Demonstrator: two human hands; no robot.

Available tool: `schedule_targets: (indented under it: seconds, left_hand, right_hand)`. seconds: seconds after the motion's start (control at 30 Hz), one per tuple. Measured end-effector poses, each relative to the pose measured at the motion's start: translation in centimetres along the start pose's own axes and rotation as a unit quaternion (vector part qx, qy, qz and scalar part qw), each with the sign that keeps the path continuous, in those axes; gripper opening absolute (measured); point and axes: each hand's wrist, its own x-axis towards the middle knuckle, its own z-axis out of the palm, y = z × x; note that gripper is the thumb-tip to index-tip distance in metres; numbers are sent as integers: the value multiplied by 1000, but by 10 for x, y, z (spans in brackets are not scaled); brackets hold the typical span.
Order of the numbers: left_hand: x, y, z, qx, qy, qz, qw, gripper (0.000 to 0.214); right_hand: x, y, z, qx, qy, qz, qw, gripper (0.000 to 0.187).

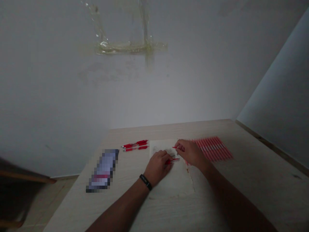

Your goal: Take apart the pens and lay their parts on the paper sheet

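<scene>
My left hand (157,168), with a black wristband (145,182) on its wrist, rests on a pale sheet of paper (169,177) and is shut on a red pen (172,160). My right hand (191,153) is above the sheet's far edge, and its fingers pinch a thin red pen part (177,147). The two hands are close together, and their fingers hide part of both red items. Several assembled red pens (135,145) lie just left of the sheet. A neat row of several red-and-white pens (213,149) lies beyond my right hand.
A pixelated, blurred packet (103,170) lies on the light wooden table (243,167) to the left. Walls rise behind and to the right of the table. A dark chair (16,190) stands at the lower left, above a tiled floor (42,206).
</scene>
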Motion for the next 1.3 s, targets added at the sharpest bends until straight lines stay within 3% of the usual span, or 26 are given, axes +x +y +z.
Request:
schedule_targets:
  seconds: [0.47,0.63,0.83,1.3]
  left_hand:
    - [0,-5,-1,-41,23,-22,999,9]
    - [-7,-10,-11,-88,46,-60,993,13]
    - [-15,-11,-14,-103,36,-62,992,15]
    - [-16,-15,-8,-71,28,-62,995,6]
  right_hand:
    - [1,0,0,-16,-12,-24,1000,6]
    - [-1,-7,1,-41,-64,-68,995,8]
    - [-6,-17,10,-25,-121,-101,987,5]
    - [-9,-25,19,-45,-153,-70,985,7]
